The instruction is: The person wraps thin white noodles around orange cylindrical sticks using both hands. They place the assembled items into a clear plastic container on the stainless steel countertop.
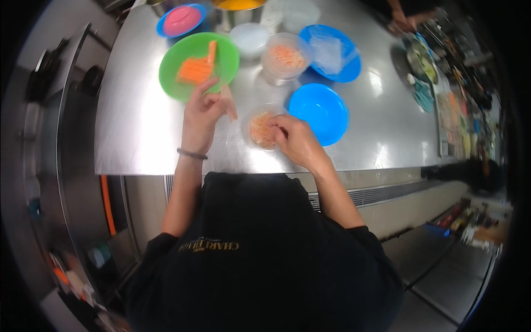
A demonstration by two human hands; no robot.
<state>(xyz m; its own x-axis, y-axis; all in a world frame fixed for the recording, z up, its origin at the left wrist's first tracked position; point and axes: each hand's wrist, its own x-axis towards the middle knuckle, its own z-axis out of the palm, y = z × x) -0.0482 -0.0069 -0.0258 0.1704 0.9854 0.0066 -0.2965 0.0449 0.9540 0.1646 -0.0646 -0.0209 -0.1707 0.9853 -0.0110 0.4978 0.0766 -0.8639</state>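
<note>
My left hand [200, 119], with a dark band at the wrist, is beside the near rim of a green bowl [168, 83]. A thin, pale pinkish strip [228, 102] is pinched in it, blurred at the edges. Bundled orange sticks [194, 71] lie in that bowl, and one more stick leans upward there. My right hand [298, 141] reaches over a small clear round tub holding orange-and-white shreds [261, 130]. Its fingers are drawn together on the shreds; the fingertips are partly hidden.
Beside my right hand stands a blue bowl [319, 113]. Behind are a tub of similar shreds [285, 58], a blue bowl with clear plastic [329, 52], a pink mass in a blue bowl [181, 21] and a metal pot [239, 4]. Another person's hand [406, 22] shows far right.
</note>
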